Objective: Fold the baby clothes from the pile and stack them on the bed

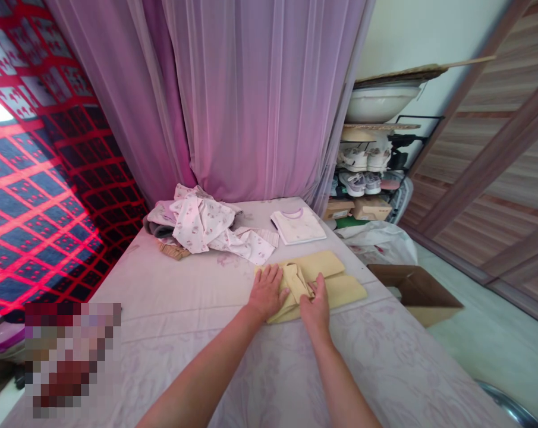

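A yellow garment (324,267) lies partly folded on the bed, with two broad lengths stretching to the right and a narrow folded strip across its middle. My left hand (267,292) rests flat on its left end, fingers spread. At the near side of the strip, my right hand (315,302) has its thumb and fingers closed on the cloth; part of the grip is hidden. Just beyond the yellow garment, a folded white top (301,226) with a purple neckline lies flat. A heap of loose clothes, topped by a white printed garment (201,217), sits at the far left.
Pale patterned bedding (183,351) covers the bed. Pink-purple curtains (260,101) hang behind it. To the right stand an open cardboard box (418,291), a plastic bag (380,242) and a rack with shoes (355,159) and a white basin (380,104). A blurred patch covers the lower left.
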`<state>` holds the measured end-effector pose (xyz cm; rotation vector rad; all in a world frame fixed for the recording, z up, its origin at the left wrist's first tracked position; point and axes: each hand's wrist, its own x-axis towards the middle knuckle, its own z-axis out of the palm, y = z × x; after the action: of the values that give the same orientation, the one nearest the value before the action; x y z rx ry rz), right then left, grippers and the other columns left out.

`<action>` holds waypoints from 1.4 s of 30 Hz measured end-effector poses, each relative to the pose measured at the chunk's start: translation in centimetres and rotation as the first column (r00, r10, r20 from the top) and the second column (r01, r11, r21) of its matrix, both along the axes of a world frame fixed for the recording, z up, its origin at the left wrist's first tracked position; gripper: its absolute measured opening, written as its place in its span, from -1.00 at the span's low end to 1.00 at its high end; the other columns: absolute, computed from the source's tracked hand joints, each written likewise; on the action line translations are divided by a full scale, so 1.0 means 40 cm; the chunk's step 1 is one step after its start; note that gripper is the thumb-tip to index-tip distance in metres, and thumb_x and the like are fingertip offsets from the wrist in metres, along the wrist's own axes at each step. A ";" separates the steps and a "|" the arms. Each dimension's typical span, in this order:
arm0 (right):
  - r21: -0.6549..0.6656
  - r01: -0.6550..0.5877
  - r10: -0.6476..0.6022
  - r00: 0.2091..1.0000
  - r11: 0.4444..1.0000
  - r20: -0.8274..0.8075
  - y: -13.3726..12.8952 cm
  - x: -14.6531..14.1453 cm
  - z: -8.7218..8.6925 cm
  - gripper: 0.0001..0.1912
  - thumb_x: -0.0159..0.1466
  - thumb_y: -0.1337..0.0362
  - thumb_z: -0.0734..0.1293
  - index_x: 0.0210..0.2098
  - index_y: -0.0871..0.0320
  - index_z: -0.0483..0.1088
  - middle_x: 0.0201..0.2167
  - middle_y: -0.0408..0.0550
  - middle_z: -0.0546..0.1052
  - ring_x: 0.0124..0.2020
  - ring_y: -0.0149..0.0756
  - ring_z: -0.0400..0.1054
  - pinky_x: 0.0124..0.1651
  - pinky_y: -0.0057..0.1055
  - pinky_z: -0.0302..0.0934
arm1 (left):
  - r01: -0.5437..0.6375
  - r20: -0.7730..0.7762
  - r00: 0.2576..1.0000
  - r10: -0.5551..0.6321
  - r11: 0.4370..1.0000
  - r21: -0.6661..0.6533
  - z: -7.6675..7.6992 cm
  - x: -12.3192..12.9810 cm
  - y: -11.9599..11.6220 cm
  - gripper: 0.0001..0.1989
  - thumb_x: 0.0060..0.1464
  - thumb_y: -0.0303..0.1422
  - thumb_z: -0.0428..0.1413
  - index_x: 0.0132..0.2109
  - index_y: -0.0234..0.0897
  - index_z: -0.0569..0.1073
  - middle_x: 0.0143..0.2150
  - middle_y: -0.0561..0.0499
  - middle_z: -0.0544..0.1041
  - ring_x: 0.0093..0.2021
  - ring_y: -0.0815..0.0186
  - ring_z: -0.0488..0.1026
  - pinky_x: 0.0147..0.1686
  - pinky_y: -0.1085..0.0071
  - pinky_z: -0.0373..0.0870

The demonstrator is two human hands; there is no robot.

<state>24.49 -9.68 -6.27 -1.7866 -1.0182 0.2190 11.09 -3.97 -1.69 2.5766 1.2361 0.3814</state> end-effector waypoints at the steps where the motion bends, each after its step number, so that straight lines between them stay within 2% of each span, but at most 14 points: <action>1: -0.013 0.000 0.001 0.999 1.000 0.034 -0.005 0.002 0.002 -0.20 0.09 0.38 0.10 0.33 0.35 -0.15 0.15 0.29 0.27 0.09 -0.10 0.28 0.05 -0.19 0.24 | -0.002 -0.014 1.000 0.002 1.000 -0.005 0.002 0.003 -0.002 -0.40 0.20 -0.12 -0.11 0.31 -0.28 0.13 0.36 -0.17 0.07 0.35 0.01 -0.05 0.27 -0.05 -0.14; 5: -0.034 -0.007 0.017 0.951 0.999 0.309 -0.021 0.003 0.034 -0.35 0.15 0.37 0.08 0.25 0.30 0.10 0.26 0.24 0.12 0.28 -0.03 0.00 0.19 -0.07 0.06 | -0.029 -0.052 0.998 0.028 1.000 -0.011 0.009 0.013 -0.007 -0.39 0.18 -0.11 -0.09 0.29 -0.31 0.16 0.34 -0.19 0.11 0.34 -0.01 -0.02 0.27 -0.07 -0.16; 7: -0.056 -0.107 0.121 0.885 0.993 0.450 -0.018 -0.003 0.066 -0.44 0.22 0.34 0.07 0.22 0.23 0.17 0.28 0.16 0.13 0.31 -0.07 -0.07 0.24 -0.05 -0.03 | -0.032 -0.052 0.998 0.033 0.999 0.004 0.007 0.017 -0.009 -0.40 0.18 -0.11 -0.09 0.29 -0.31 0.17 0.34 -0.19 0.13 0.34 -0.02 -0.01 0.27 -0.08 -0.16; 9: -0.149 -0.243 0.285 0.788 0.958 0.546 -0.004 -0.009 0.098 -0.49 0.29 0.31 0.03 0.22 0.15 0.18 0.27 0.07 0.18 0.31 -0.15 -0.06 0.27 -0.05 -0.13 | -0.029 -0.041 0.999 0.030 0.999 0.023 0.003 0.018 -0.009 -0.41 0.20 -0.14 -0.12 0.29 -0.31 0.16 0.34 -0.19 0.13 0.34 -0.03 -0.01 0.26 -0.10 -0.15; 12: -0.360 -0.304 0.465 0.687 0.882 0.558 0.026 -0.009 0.124 -0.50 0.34 0.27 -0.03 0.23 0.14 0.16 0.27 0.02 0.20 0.31 -0.21 -0.04 0.29 -0.02 -0.21 | -0.007 -0.004 1.000 0.007 1.000 0.026 -0.006 0.009 -0.006 -0.46 0.24 -0.24 -0.18 0.30 -0.37 0.14 0.34 -0.20 0.12 0.34 0.02 -0.01 0.27 -0.04 -0.09; 16: -0.574 -0.215 0.540 0.687 0.790 0.485 0.051 0.008 0.112 -0.46 0.35 0.19 -0.02 0.28 0.16 0.07 0.32 0.01 0.09 0.33 -0.18 -0.11 0.29 0.07 -0.27 | -0.042 0.033 0.999 0.040 0.998 0.053 -0.018 -0.024 -0.002 -0.50 0.26 -0.30 -0.22 0.27 -0.39 0.18 0.34 -0.22 0.11 0.35 0.06 -0.04 0.26 -0.01 -0.03; 20: -0.663 -0.149 0.549 0.707 0.733 0.447 0.057 0.011 0.098 -0.44 0.36 0.13 -0.04 0.31 0.13 0.00 0.35 -0.03 -0.01 0.35 -0.18 -0.18 0.29 0.10 -0.33 | -0.099 -0.071 0.992 0.102 0.994 0.044 -0.014 -0.050 -0.008 -0.50 0.26 -0.20 -0.19 0.28 -0.28 0.17 0.34 -0.11 0.13 0.34 0.08 0.00 0.25 -0.06 -0.01; 24: -0.672 -0.137 0.549 0.704 0.728 0.451 0.056 0.008 0.104 -0.44 0.35 0.13 -0.02 0.30 0.10 0.03 0.35 -0.03 0.01 0.34 -0.17 -0.16 0.28 0.11 -0.31 | -0.109 -0.113 0.987 0.117 0.992 0.069 -0.010 -0.050 -0.018 -0.50 0.26 -0.19 -0.17 0.27 -0.25 0.18 0.34 -0.08 0.15 0.34 0.10 0.03 0.24 -0.04 0.03; 28: -0.577 -0.145 0.503 0.684 0.804 0.529 0.045 0.002 0.123 -0.47 0.35 0.17 -0.01 0.28 0.11 0.09 0.33 -0.02 0.08 0.33 -0.15 -0.12 0.28 0.13 -0.32 | -0.120 -0.053 0.990 0.130 0.979 0.163 -0.024 -0.046 -0.023 -0.50 0.25 -0.21 -0.15 0.27 -0.27 0.20 0.33 -0.10 0.17 0.33 0.09 0.04 0.24 0.00 0.05; 31: -0.495 -0.220 0.513 0.617 0.840 0.597 0.044 -0.011 0.142 -0.48 0.35 0.20 0.00 0.27 0.11 0.10 0.33 -0.02 0.07 0.34 -0.16 -0.16 0.30 0.11 -0.39 | -0.124 -0.039 0.990 0.133 0.975 0.183 -0.034 -0.044 -0.021 -0.49 0.25 -0.21 -0.15 0.27 -0.32 0.19 0.33 -0.13 0.17 0.33 0.07 0.02 0.25 0.02 0.04; 34: -0.523 -0.316 0.602 0.550 0.792 0.579 0.054 -0.023 0.148 -0.49 0.35 0.20 0.01 0.27 0.08 0.11 0.32 -0.04 0.09 0.34 -0.19 -0.15 0.31 0.06 -0.38 | -0.129 -0.039 0.990 0.139 0.975 0.183 -0.037 -0.046 -0.020 -0.49 0.25 -0.23 -0.17 0.28 -0.33 0.17 0.33 -0.15 0.16 0.34 0.07 0.01 0.24 0.01 0.05; 37: -0.598 -0.311 0.648 0.571 0.739 0.504 0.064 -0.022 0.136 -0.49 0.36 0.18 -0.02 0.26 0.07 0.12 0.31 -0.05 0.12 0.33 -0.21 -0.11 0.30 0.04 -0.27 | -0.096 -0.063 0.992 0.108 0.982 0.161 -0.034 -0.063 -0.026 -0.45 0.25 -0.20 -0.16 0.30 -0.37 0.13 0.34 -0.18 0.12 0.35 0.06 -0.02 0.25 0.00 0.02; 42: -0.631 -0.297 0.659 0.583 0.716 0.474 0.069 -0.010 0.115 -0.47 0.36 0.15 -0.03 0.29 0.06 0.06 0.34 -0.07 0.06 0.35 -0.22 -0.16 0.29 0.07 -0.26 | 0.054 -0.124 0.991 -0.041 0.993 0.105 -0.032 -0.115 -0.054 -0.26 0.18 0.04 -0.15 0.34 -0.38 0.02 0.37 -0.22 0.01 0.36 0.03 -0.07 0.26 -0.03 -0.06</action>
<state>24.07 -6.92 -1.68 -2.0338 -2.1956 0.1798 6.51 -6.15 -2.97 2.7531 1.2221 0.2933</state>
